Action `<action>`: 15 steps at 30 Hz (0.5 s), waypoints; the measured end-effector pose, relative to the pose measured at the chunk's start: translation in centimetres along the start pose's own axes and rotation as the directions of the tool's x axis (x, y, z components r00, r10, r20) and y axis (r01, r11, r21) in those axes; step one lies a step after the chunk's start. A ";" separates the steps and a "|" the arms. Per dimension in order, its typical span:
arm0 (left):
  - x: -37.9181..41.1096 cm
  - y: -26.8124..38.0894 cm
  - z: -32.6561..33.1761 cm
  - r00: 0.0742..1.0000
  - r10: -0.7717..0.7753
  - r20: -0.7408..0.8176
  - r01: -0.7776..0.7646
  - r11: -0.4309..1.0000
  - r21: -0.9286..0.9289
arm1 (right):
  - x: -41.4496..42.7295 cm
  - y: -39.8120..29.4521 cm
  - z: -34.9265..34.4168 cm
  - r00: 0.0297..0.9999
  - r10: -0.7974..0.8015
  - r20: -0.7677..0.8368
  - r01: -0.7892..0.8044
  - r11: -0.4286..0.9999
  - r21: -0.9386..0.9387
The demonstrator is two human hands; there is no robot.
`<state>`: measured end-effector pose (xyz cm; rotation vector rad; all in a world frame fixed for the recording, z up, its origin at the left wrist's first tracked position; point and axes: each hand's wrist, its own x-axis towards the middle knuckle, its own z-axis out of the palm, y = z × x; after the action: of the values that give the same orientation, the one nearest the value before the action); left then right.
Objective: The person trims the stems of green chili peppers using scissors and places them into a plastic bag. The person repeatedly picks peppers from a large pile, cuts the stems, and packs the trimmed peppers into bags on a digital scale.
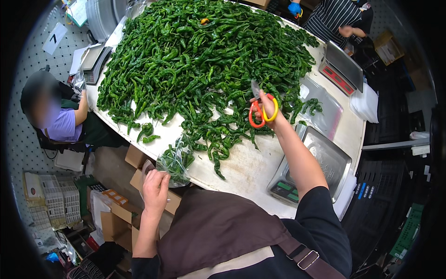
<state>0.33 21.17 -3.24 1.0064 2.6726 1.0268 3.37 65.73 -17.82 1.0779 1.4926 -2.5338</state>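
A large heap of green peppers (195,59) covers most of the white table (244,167). My right hand (266,106), over the near right part of the heap, holds scissors (258,118) with red and yellow handles, their blades pointing away from me. At the table's near edge, my left hand (155,185) grips the rim of a clear plastic bag (176,162) that contains green peppers. A few loose peppers (217,164) lie between the bag and the heap.
A scale with a metal tray (320,157) stands at the right, near flat clear bags (320,104). Another scale (341,69) is farther back. One person (62,115) sits at the left; another (334,21) stands across the table. Cardboard boxes (116,223) stand at lower left.
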 end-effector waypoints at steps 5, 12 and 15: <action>0.4 0.0 0.1 1.000 0.022 0.009 -0.022 1.000 -0.011 | 1.8 1.5 1.6 0.925 0.136 0.356 -0.254 0.916 0.309; 0.0 -0.3 -0.3 1.000 -0.006 0.007 0.006 1.000 -0.006 | 4.3 1.6 3.0 0.960 0.118 0.253 -0.196 0.931 0.309; 0.0 -0.4 -0.3 1.000 0.000 0.004 0.000 1.000 -0.005 | 5.7 2.2 2.6 0.975 0.150 0.163 -0.182 0.961 0.209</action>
<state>0.05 20.77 -3.28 1.0071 2.6657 1.0295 -1.73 64.33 -21.90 0.9682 1.0561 -2.6400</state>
